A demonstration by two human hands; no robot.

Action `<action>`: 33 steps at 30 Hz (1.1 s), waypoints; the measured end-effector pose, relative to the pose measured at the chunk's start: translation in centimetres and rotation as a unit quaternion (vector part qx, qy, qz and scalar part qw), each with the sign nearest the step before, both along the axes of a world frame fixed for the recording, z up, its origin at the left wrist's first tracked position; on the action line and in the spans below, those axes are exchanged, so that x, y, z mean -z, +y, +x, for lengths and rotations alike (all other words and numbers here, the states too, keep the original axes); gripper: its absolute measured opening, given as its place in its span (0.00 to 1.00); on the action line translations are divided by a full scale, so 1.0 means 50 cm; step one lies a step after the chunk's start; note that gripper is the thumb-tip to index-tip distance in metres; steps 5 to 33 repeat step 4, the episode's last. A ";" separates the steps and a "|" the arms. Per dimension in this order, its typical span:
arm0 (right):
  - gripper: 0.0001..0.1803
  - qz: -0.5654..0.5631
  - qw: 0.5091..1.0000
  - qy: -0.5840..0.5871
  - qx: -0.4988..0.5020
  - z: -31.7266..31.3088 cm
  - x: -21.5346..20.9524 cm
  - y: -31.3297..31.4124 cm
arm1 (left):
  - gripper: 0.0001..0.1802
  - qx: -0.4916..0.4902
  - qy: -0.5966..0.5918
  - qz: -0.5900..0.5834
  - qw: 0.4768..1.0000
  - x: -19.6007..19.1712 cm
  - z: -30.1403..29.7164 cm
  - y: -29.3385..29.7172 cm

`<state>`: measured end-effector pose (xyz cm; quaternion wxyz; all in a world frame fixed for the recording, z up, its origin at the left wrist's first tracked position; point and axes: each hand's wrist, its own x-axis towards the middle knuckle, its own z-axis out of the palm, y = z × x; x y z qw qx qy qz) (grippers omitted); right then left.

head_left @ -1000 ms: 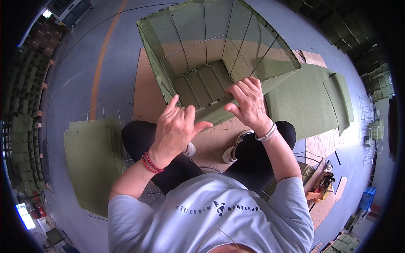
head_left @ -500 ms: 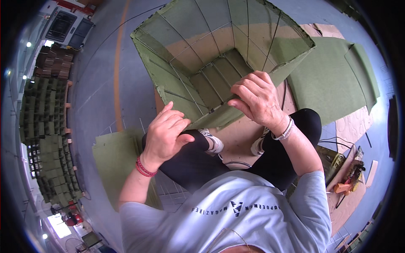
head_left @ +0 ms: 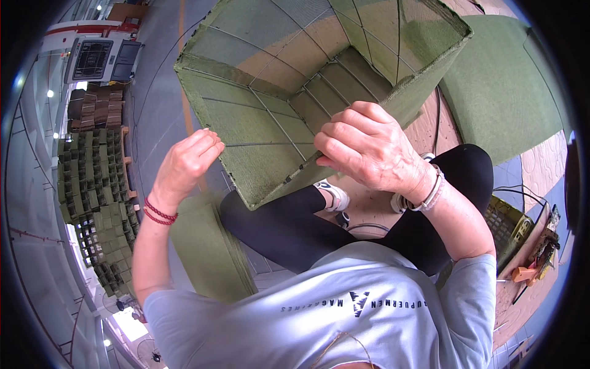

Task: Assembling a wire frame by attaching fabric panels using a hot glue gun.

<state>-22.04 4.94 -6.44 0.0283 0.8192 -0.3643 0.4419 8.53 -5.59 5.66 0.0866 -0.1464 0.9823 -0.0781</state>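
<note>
The right hand curls closed over the near edge of the open green felt-and-wire box; the left hand, fingers bent, pinches a wire just beside its left wall.

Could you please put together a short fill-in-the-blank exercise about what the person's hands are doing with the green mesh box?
1. The right hand grips the near edge of the green mesh box, whose colour is ____.
2. The left hand wears a bracelet of ____ beads at the wrist.
3. The box's top is ____, showing its wire frame inside.
4. Flat green panels lie on the ____ beside the person's left leg.

Missing words: green; red; open; floor
</note>
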 end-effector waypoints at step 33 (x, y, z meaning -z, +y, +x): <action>0.18 0.008 1.000 -0.003 -0.005 -0.004 0.001 0.002 | 0.15 0.009 -0.149 0.042 0.988 -0.027 -0.021 -0.022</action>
